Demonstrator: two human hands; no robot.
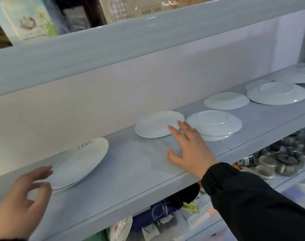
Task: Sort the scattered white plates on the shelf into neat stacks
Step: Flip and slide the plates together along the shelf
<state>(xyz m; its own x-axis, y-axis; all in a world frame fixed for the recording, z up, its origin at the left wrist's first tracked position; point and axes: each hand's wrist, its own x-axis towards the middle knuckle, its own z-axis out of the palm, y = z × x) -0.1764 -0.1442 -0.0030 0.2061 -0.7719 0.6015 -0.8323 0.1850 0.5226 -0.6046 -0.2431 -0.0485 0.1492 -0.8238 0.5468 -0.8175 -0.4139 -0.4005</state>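
- A single white plate [159, 124] lies right side up on the pale blue shelf [130, 171], its near rim just under the fingertips of the right hand [188, 146], which is spread flat, palm down.
- To its right, an upturned plate pair [214, 124] sits just beside that hand's knuckles.
- At the left, a small stack [78, 164] of plates rests slightly fanned; the left hand [21, 202], fingers loosely spread and blurred, reaches its near edge.
- Farther right lie more upturned plates [276, 93].
- A black sleeve [252, 202] covers the right arm.
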